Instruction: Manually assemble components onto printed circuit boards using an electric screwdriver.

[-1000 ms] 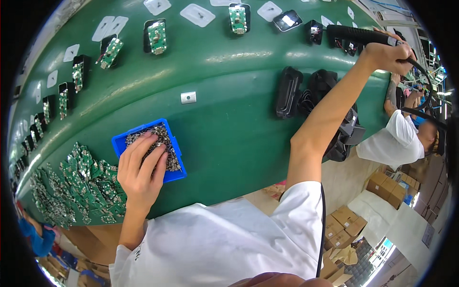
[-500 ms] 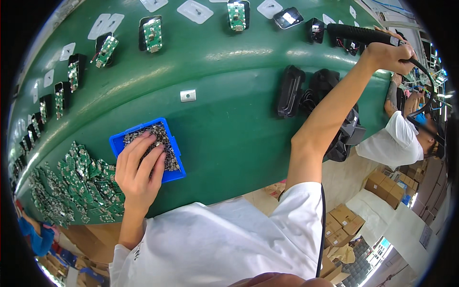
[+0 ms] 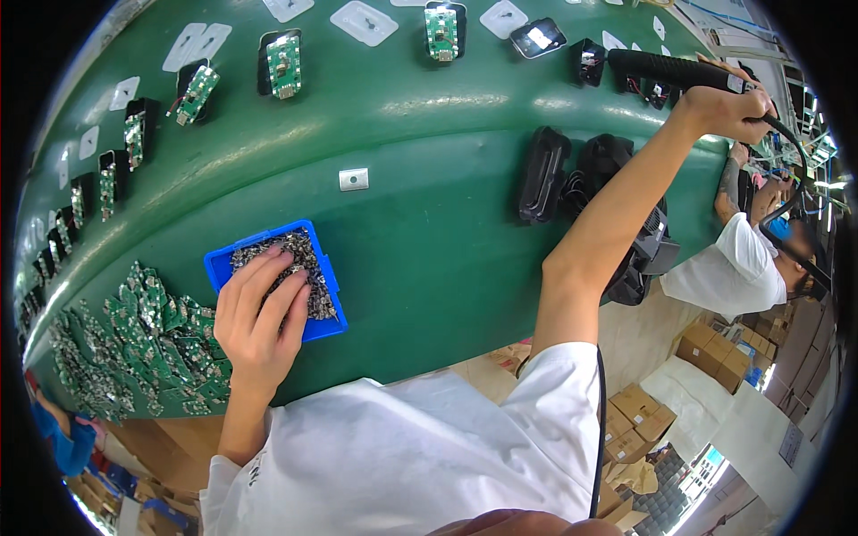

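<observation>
My left hand [image 3: 259, 314] rests over a blue plastic bin [image 3: 332, 284], its fingers apart and their tips among many small metal screws [image 3: 301, 250]. Whether a screw lies under the fingertips is hidden. At the far right, my outstretched right hand [image 3: 735, 109] is wrapped round the rear of a black corded electric screwdriver [image 3: 657, 66], held almost level. Its front end points left at a small black housing [image 3: 586, 62]; the bit cannot be made out. Beyond the bin, several black housings with green circuit boards [image 3: 284, 64] are lined up along the far side.
Loose green circuit boards [image 3: 165, 335] are heaped left of the bin. A small silver plate [image 3: 353, 180] lies mid-table. Below my right arm sit a black case [image 3: 543, 174] and black bag-like gear [image 3: 608, 156]. Another person in a white shirt [image 3: 726, 268] works at the right; cartons [image 3: 636, 420] stand below.
Both hands keep nearly the same place. The right hand with the screwdriver has shifted only slightly, and the whole view has moved a little.
</observation>
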Demonstrator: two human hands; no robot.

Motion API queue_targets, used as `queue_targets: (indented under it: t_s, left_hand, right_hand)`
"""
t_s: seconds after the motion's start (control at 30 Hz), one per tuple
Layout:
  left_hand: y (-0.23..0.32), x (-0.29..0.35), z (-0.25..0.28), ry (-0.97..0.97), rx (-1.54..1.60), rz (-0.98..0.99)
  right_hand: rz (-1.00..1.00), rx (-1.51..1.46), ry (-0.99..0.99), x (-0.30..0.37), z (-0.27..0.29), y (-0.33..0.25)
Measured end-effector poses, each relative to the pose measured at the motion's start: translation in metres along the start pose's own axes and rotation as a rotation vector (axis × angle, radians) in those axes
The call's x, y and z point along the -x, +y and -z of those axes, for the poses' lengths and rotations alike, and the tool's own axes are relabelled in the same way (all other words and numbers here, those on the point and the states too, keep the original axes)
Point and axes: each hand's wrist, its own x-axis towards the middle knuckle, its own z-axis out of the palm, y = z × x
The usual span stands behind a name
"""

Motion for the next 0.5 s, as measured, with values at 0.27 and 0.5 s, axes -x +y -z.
queue_targets:
  t_s: [0.27,0.5]
  left_hand:
    - [0.000,-0.001,0.000,0.001,0.009,-0.004]
    - [0.002,-0.001,0.001,-0.007,0.031,0.013]
  right_hand:
    - [-0.041,-0.038,-0.011,-0.001,0.003,0.005]
    - [-0.079,-0.062,-0.054,0.000,0.003,-0.005]
